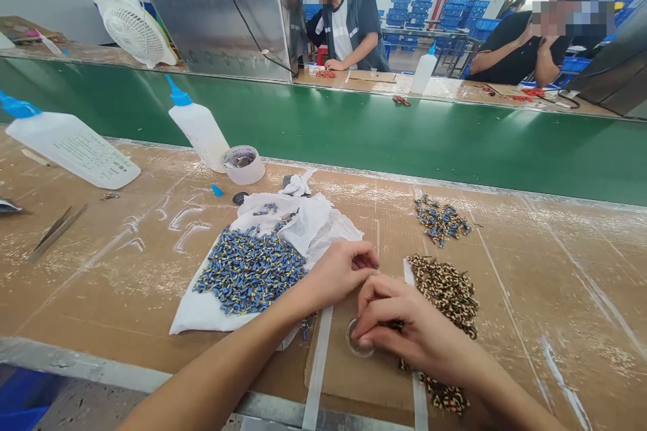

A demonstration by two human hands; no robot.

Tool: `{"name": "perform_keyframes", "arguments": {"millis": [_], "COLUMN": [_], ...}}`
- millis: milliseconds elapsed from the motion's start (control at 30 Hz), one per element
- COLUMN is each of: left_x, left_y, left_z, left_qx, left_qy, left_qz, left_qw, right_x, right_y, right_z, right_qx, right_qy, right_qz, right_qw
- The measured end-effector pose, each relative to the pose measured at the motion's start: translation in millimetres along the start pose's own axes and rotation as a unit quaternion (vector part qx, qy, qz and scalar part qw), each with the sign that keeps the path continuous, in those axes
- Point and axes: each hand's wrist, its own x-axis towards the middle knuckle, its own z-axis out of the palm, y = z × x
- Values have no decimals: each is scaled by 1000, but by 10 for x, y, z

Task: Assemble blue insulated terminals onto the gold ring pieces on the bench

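Observation:
My left hand point(344, 271) is curled in a pinch above the cardboard, with what it holds too small to make out. Just right of it, my right hand point(404, 320) has its fingers pressed together over a small clear round dish point(354, 349); whatever lies in the fingertips is hidden. Left of my hands, a heap of tiny blue-and-yellow parts point(253, 273) covers a white sheet point(202, 313). A pile of small cream-and-black parts point(447, 293) runs beside and partly behind my right hand. Farther off sits a smaller cluster of blue-and-cream parts point(441, 221).
White squeeze bottles with blue tips point(199, 128) and a tape roll point(243, 165) stand at the back left. Tweezers point(56, 234) lie at far left. Beyond the table runs a green belt point(323, 128); two people point(348, 27) sit across it.

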Motion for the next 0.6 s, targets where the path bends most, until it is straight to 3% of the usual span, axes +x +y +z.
{"name": "perform_keyframes", "arguments": {"millis": [133,233,333,433,600], "left_x": [5,3,3,3,26], "left_y": [7,19,40,67,45], "left_z": [-51,-75,-78,-83,-131], "left_qx": [8,12,11,18,42], "left_qy": [17,27,32,35,45], "left_qz": [-18,-24,-36,-42,-40], "left_qw": [1000,999,999,998,997], "right_x": [1,-48,-100,-108,16], "right_y": [19,156,370,496,480], "right_z": [-60,-330,-597,-684,-516], "right_qx": [-18,-74,-205,-293,-326], "right_qy": [19,133,232,223,187], "right_qz": [-2,41,123,153,181], "right_qw": [1000,987,943,917,909]}}
